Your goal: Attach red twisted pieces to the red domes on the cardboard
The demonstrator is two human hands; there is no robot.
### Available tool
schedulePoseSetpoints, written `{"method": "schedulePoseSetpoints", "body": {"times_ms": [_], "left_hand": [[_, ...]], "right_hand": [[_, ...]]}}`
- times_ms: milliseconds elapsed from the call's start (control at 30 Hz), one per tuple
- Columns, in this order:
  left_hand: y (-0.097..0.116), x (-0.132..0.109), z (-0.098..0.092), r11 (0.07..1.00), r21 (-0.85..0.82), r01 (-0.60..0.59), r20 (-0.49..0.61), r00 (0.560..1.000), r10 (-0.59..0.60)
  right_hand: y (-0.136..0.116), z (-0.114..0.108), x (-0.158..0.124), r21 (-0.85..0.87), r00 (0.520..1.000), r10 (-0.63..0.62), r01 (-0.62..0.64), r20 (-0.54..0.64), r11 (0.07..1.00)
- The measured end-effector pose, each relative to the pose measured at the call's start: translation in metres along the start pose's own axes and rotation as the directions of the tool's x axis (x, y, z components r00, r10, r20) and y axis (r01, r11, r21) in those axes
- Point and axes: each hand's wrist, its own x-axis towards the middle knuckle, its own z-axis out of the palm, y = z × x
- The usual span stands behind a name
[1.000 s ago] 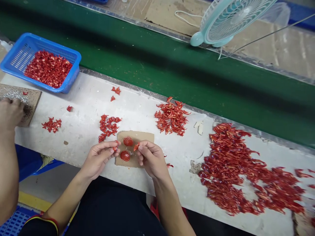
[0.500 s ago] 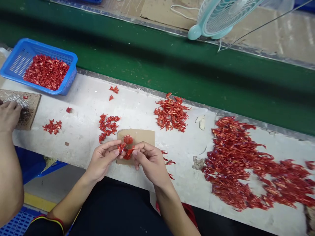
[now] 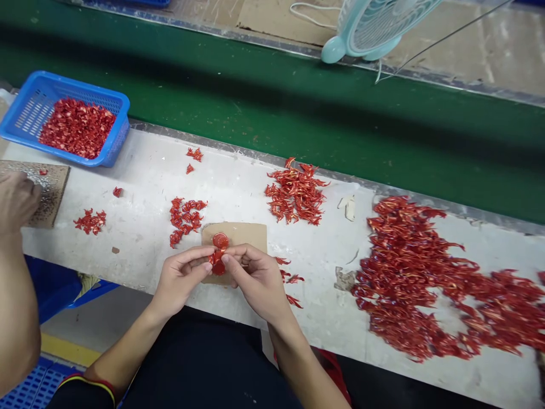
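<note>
My left hand (image 3: 183,277) and my right hand (image 3: 251,278) meet at the near edge of the white bench, fingertips pinched together on a small red piece (image 3: 216,259). They hover over a brown cardboard square (image 3: 247,234) that carries a round red blob (image 3: 220,240) and a second one (image 3: 218,268) just below my fingers. A small cluster of red pieces (image 3: 185,217) lies just left of the cardboard. A few loose red bits (image 3: 292,279) lie right of my right hand.
A blue basket (image 3: 25,111) full of red pieces sits far left. Another person's hand (image 3: 15,199) rests on a perforated board (image 3: 51,190). Piles of red pieces lie mid-bench (image 3: 296,193) and at right (image 3: 426,278). A green belt (image 3: 298,113) and a fan (image 3: 374,25) lie behind.
My hands have come together: each held a separate red piece a second ago, and now both pinch at one spot over the cardboard. The view has drifted slightly.
</note>
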Motion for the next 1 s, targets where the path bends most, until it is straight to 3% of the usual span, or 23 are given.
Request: {"method": "schedulePoseSetpoints", "body": {"times_ms": [300, 633, 767, 867, 933, 1000], "left_hand": [[0.001, 0.000, 0.006, 0.997, -0.054, -0.054, -0.031, 0.998, 0.053], [0.001, -0.009, 0.022, 0.974, 0.133, -0.183, -0.002, 0.983, 0.185], [-0.007, -0.016, 0.030, 0.981, 0.152, -0.120, 0.100, 0.989, 0.106], [-0.004, -0.017, 0.026, 0.958, 0.266, -0.110, 0.207, 0.977, 0.055], [0.005, -0.014, 0.014, 0.889, 0.415, -0.196, 0.166, 0.976, 0.138], [0.019, -0.008, -0.006, 0.757, 0.591, -0.277, 0.066, 0.953, 0.297]], "right_hand": [[0.010, 0.001, -0.007, -0.167, 0.982, -0.159, 0.141, -0.105, 0.976], [0.013, 0.005, -0.025, -0.003, 0.971, -0.121, 0.123, -0.208, 0.992], [0.023, -0.007, -0.035, 0.027, 0.959, -0.116, 0.127, -0.260, 0.992], [0.031, -0.024, -0.044, 0.028, 0.949, -0.110, 0.124, -0.297, 0.992], [0.036, -0.039, -0.051, 0.001, 0.921, -0.109, 0.118, -0.374, 0.993], [0.040, -0.058, -0.057, -0.046, 0.865, -0.116, 0.107, -0.488, 0.993]]}}
